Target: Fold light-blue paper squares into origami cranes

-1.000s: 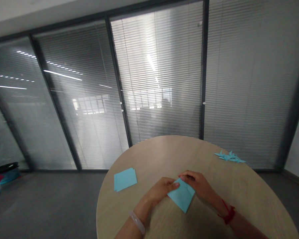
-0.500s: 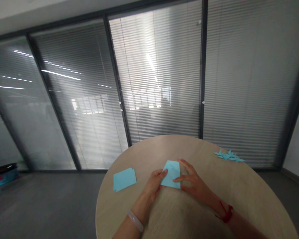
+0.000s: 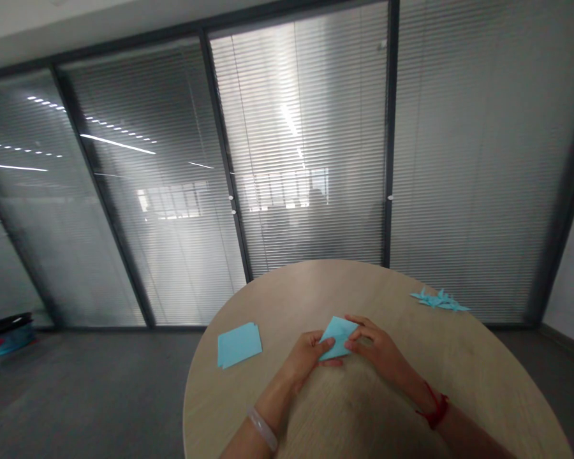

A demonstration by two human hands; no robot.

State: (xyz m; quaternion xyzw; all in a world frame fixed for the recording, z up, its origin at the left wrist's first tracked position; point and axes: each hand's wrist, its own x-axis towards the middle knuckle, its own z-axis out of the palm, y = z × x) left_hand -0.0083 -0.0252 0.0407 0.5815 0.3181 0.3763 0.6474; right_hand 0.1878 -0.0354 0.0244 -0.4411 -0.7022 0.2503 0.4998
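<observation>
A folded light-blue paper [image 3: 337, 334] is lifted a little above the round wooden table [image 3: 316, 287], held between both hands. My left hand [image 3: 307, 356] pinches its left edge with thumb and fingers. My right hand [image 3: 375, 347] grips its right side, fingers curled over the top edge. A clear bangle sits on my left wrist and a red string on my right wrist.
A small stack of light-blue paper sheets [image 3: 239, 344] lies on the table to the left of my hands. Several folded blue paper figures [image 3: 440, 300] lie at the far right edge. Glass partitions with blinds [image 3: 296, 159] stand behind the table.
The paper was a flat diamond, then turned and pressed flat under my fingers. Now both hands have closed on it and raised it slightly off the table.
</observation>
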